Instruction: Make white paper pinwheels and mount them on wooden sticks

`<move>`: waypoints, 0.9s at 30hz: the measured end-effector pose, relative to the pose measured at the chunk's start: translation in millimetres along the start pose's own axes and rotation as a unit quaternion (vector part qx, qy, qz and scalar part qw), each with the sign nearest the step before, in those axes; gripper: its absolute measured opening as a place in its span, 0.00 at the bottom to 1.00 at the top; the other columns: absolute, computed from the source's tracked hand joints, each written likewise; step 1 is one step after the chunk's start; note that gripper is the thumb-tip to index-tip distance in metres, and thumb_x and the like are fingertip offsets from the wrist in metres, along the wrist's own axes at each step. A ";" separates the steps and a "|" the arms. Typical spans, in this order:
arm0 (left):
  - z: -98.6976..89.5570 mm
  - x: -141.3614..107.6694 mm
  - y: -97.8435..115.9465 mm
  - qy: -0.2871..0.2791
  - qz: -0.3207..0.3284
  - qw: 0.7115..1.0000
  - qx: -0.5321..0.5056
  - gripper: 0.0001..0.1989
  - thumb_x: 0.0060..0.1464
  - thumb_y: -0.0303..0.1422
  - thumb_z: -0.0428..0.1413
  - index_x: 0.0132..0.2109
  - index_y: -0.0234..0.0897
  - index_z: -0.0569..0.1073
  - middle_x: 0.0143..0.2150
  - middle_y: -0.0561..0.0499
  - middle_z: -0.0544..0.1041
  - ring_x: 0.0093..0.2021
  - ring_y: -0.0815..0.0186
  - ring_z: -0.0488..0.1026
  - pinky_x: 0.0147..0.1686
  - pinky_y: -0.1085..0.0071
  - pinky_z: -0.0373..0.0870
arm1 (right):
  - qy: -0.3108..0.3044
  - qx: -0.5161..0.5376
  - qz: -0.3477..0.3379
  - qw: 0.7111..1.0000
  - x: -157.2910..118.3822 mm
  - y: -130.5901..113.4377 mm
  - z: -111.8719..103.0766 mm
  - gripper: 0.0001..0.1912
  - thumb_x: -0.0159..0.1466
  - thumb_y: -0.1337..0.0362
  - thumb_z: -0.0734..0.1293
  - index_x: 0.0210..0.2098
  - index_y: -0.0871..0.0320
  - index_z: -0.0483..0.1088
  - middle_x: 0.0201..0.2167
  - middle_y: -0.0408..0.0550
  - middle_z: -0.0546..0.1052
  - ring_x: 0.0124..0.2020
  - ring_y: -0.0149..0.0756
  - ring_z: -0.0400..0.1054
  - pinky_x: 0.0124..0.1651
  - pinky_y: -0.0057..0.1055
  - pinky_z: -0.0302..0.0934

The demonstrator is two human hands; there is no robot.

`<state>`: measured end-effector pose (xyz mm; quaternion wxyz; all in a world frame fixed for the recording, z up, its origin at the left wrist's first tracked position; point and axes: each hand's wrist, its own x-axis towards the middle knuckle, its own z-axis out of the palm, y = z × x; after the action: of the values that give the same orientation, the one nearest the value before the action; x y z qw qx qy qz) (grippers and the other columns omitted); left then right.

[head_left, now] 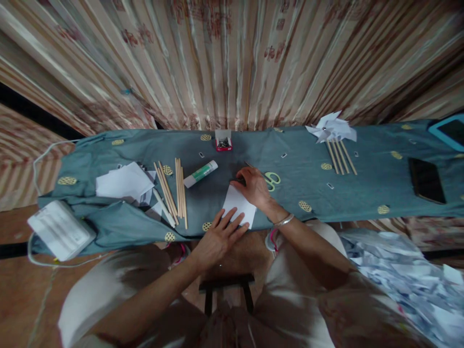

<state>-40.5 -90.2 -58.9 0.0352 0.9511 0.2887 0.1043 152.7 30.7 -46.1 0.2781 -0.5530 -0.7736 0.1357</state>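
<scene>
A white sheet of paper [237,202] lies at the table's front edge, below both hands. My left hand [219,237] rests on its lower part, fingers spread and flat. At the paper's top edge my right hand [253,184] is closed, its fingers curled round a small dark thing [240,180] too hidden to name. Scissors [271,181] with pale green handles lie just right of that hand, their blades partly behind it. A glue stick [200,174] lies to the left of the paper. Behind it stands an opened small red box [224,142] with metal pins or tacks inside.
Wooden sticks [181,193] and a pile of white paper [125,182] lie on the left. Paper pinwheels [333,129] on sticks sit back right, with a dark phone [427,180] beyond. A white box [61,229] with a cable is front left. Paper scraps [413,275] fill a bag below right.
</scene>
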 end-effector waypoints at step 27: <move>-32.3 -7.9 -31.7 0.169 -0.062 0.980 -0.080 0.07 0.63 0.24 0.56 0.47 0.29 0.75 0.46 0.41 0.82 0.49 0.59 0.80 0.48 0.63 0.81 | -0.151 0.014 -0.198 0.968 -92.5 -0.9 -63.5 0.24 0.62 0.72 0.63 0.58 0.61 0.68 0.61 0.60 0.71 0.65 0.47 0.63 0.64 0.49 0.64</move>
<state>-71.1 -68.1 -32.8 0.0688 0.8942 0.3395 0.2837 210.6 -62.0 -20.2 0.1877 -0.3577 -0.8987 0.1707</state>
